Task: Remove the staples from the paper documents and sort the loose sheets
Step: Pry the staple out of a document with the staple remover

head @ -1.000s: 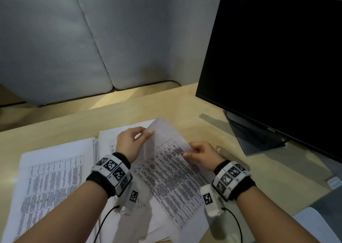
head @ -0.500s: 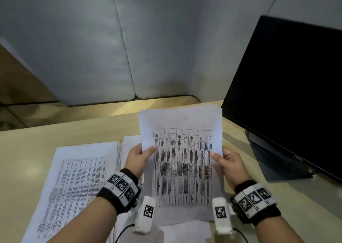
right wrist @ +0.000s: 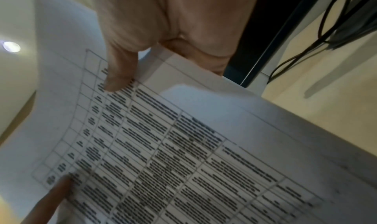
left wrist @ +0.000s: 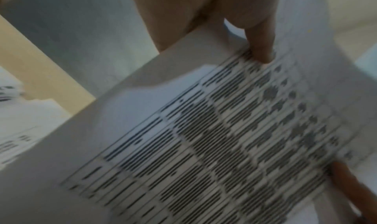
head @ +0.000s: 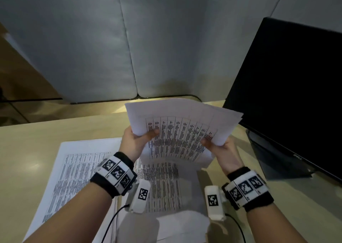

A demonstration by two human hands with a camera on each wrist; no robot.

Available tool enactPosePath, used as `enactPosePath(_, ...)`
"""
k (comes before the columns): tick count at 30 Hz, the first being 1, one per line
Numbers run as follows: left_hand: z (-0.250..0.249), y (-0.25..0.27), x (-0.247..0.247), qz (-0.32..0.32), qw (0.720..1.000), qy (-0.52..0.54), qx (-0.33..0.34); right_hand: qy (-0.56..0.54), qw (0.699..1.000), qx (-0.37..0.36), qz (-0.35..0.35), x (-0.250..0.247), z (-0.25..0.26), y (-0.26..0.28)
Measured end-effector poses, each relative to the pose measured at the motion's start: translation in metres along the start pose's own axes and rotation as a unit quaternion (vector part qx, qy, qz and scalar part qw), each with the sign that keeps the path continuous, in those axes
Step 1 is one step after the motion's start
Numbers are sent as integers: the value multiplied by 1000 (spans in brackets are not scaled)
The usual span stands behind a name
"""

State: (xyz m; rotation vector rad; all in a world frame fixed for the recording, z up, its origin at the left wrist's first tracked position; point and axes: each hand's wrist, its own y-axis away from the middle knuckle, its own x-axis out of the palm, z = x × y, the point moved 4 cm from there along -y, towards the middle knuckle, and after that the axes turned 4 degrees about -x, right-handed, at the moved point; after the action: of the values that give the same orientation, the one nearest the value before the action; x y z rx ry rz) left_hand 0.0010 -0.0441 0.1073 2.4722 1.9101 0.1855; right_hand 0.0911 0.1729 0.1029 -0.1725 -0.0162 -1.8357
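A stack of printed sheets (head: 181, 130) with a table of text is held up above the desk, bowed and tipped forward. My left hand (head: 137, 141) grips its left edge, thumb on the printed face; the left wrist view shows the thumb (left wrist: 259, 45) pressing the page (left wrist: 204, 138). My right hand (head: 220, 148) grips the right edge, thumb on top (right wrist: 120, 75) of the sheet (right wrist: 183, 146). More printed pages lie flat on the desk: one pile (head: 74, 168) at the left and another (head: 162, 183) under the hands. No staple shows.
A black monitor (head: 288, 87) on its stand (head: 273, 159) rises close on the right. Grey padded partition panels (head: 111, 48) close off the back of the beige desk (head: 27, 150). Cables (right wrist: 326, 25) run behind the monitor.
Both hands have lifted the sheets from the desk and raised them higher, squaring them upright; the top now bows forward. The head view has tilted upward.
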Motion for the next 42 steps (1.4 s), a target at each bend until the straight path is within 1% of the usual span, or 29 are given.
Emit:
enactPosePath(3,4,-2,2,-13,999,-28,-11,20,1000,5,3,7,4,-5)
enactPosePath(7,-3,-3,1,-44,999,1,5,16,1000,-19,-6,7,13,-2)
enactPosePath(10,5,-2,-1,-37,999,6,-6,5,1000,-11,-12,6,7,-1)
enactPosePath(12,20,-1,0,-31,998,-27,-37,22,999,19,-15,5,-10,1)
enactPosePath(15,38,-4,2,-59,994,-47,-77,44,996,68,-22,2,-34,-1)
enactPosePath(17,40,-7,0,-70,993,-47,-84,69,993,96,-22,-1,-48,-4)
enactPosePath(19,42,-12,-6,-93,991,-39,-88,91,986,140,-26,-9,-64,-5)
enactPosePath(21,44,-16,-15,-126,988,-18,-90,129,973,189,-26,-21,-83,-1)
enactPosePath(23,43,-17,-20,-139,986,-3,-92,166,957,238,-24,-32,-99,7)
enactPosePath(25,44,-18,-23,-144,984,-1,-100,146,954,260,-35,-36,-107,13)
enactPosePath(30,51,-17,-26,-187,975,16,-123,57,969,231,-69,-35,-108,17)
enactPosePath(34,50,-16,-23,-195,971,12,-139,90,973,201,-65,-27,-104,14)
enactPosePath(36,49,-15,-24,-194,971,10,-138,66,976,185,-96,-27,-99,13)
enactPosePath(37,48,-16,-27,-206,970,8,-131,44,977,175,-114,-29,-96,12)
enactPosePath(38,49,-15,-28,-212,966,6,-147,14,978,164,-127,-29,-93,12)
enactPosePath(39,50,-14,-30,-218,964,4,-148,-24,979,152,-136,-29,-90,11)
enactPosePath(41,53,-13,-31,-221,960,5,-172,-97,977,138,-134,-25,-85,10)
enactPosePath(42,56,-11,-29,-223,956,13,-191,-122,973,145,-128,-20,-85,10)
